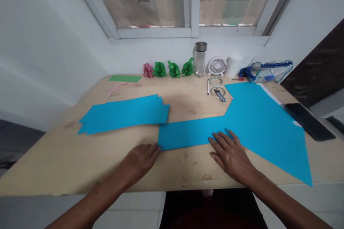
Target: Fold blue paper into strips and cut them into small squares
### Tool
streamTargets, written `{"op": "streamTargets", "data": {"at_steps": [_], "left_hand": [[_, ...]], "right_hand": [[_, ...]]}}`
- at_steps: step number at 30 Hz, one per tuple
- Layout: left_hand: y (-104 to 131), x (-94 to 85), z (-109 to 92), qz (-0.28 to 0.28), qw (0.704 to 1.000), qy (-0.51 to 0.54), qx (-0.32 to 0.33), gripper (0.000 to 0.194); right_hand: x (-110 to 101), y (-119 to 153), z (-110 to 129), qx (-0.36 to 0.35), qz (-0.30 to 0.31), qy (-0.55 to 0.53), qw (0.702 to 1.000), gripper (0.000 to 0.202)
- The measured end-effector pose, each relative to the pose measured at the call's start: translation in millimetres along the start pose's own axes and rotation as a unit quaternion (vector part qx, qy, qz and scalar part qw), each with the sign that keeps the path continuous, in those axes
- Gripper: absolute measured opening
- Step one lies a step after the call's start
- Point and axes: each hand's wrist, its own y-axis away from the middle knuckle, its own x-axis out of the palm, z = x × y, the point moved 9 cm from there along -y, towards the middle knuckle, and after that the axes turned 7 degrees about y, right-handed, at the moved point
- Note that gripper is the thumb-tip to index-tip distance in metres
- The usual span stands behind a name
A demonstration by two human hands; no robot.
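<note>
A blue paper strip [185, 132] lies flat on the table in front of me. Its lower left corner is pinched by the curled fingers of my left hand [142, 157]. My right hand [231, 154] rests with fingers spread on the strip's right end, where it meets a large blue paper sheet [263, 121]. Whether strip and sheet are joined there is hard to see under the hand. To the left, several blue paper strips [126, 114] are piled unevenly, and their right end touches the top left of the strip I hold.
Snips [220, 94] lie on a tape roll [213, 92] beyond the sheet. Along the wall stand green paper shapes [174, 69], a glass bottle [200, 61], a small fan [217, 66] and a clear pouch [271, 71]. A phone [309, 121] is at the right.
</note>
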Motion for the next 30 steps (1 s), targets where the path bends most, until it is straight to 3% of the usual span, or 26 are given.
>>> {"op": "streamTargets", "data": {"at_steps": [3,7,11,14,17,18,20,22,24,27,30], "left_hand": [[2,-14.9,-12,-0.007,0.999,0.012,0.046,0.035],[7,-56.8,-11,-0.037,0.996,0.08,-0.006,0.032],[8,-99.6,14,-0.061,0.985,0.119,-0.108,0.027],[8,-134.1,40,-0.115,0.98,0.053,-0.155,0.018],[16,-155.0,73,-0.179,0.96,-0.008,-0.214,0.014],[22,-155.5,86,-0.189,0.953,-0.02,-0.237,0.015],[36,-147.8,114,-0.194,0.942,-0.034,-0.27,0.017],[53,-131.0,141,-0.177,0.94,-0.05,-0.289,0.022],[66,-105.2,160,-0.115,0.953,-0.083,-0.266,0.028],[83,-73.6,170,-0.078,0.964,-0.097,-0.236,0.033],[82,-45.2,155,-0.055,0.967,-0.114,-0.223,0.037]], "right_hand": [[0,-2,-9,0.003,-0.023,0.001,1.0,0.041],[-8,-5,-15,-0.028,-0.079,-0.016,0.996,0.028],[-39,-17,-7,-0.062,-0.145,-0.064,0.986,0.026],[-69,-40,2,-0.069,-0.217,-0.092,0.969,0.028],[-82,-76,14,-0.094,-0.275,-0.107,0.951,0.027],[-82,-90,18,-0.095,-0.294,-0.107,0.945,0.026],[-66,-124,31,-0.104,-0.27,-0.1,0.952,0.026],[-36,-157,55,-0.125,-0.187,-0.072,0.972,0.026],[-14,-174,81,-0.145,-0.157,-0.065,0.975,0.022],[6,-173,113,-0.171,-0.126,-0.069,0.975,0.013],[8,-145,112,-0.166,-0.098,-0.081,0.978,0.023]]}}
